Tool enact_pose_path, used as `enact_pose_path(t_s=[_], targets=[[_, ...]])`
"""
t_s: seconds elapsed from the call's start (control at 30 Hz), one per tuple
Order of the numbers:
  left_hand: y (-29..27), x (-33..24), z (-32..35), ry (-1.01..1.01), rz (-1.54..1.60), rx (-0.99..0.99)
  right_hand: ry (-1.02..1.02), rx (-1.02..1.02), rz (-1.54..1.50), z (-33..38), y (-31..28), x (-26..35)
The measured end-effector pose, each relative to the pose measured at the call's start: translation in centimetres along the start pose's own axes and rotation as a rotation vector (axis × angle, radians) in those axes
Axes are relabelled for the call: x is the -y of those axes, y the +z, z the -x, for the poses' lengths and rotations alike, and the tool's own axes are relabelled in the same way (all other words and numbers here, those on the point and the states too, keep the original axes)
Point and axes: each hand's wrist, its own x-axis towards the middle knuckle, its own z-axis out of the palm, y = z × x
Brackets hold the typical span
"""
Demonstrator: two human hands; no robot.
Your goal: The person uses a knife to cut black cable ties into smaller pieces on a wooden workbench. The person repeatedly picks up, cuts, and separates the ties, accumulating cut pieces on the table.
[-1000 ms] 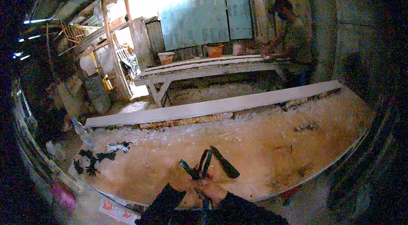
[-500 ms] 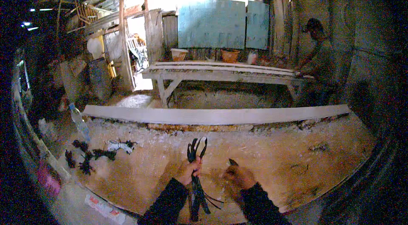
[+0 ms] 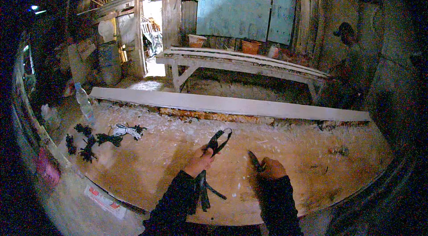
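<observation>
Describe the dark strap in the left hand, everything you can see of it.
The strap is a narrow, dark, flat band that looks like rubber or webbing. The left hand grips it near the middle, above the pale, chip-strewn workbench. Above the fist it rises as a loop, tilted to the right, with light showing through the opening. Below the hand several loose ends hang down beside the dark sleeve and splay out. Finer detail is too small to tell.

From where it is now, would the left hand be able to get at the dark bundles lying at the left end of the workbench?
Probably yes. The left hand already grips a black strap, but bare benchtop lies between it and the dark bundles, with nothing in the way.
</observation>
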Motion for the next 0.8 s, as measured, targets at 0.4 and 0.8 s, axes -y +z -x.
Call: enact_pose_path(t_s=[0.4,0.8], targets=[[0.1,0.7,-0.5,0.009,0.04,-0.069,0.089,0.277,-1.589,-0.4,0.9,3.6],[0.5,-0.4,0.0,-0.186,0.184,-0.12,0.012,0.478,-1.452,0.5,3.7,5.4]])
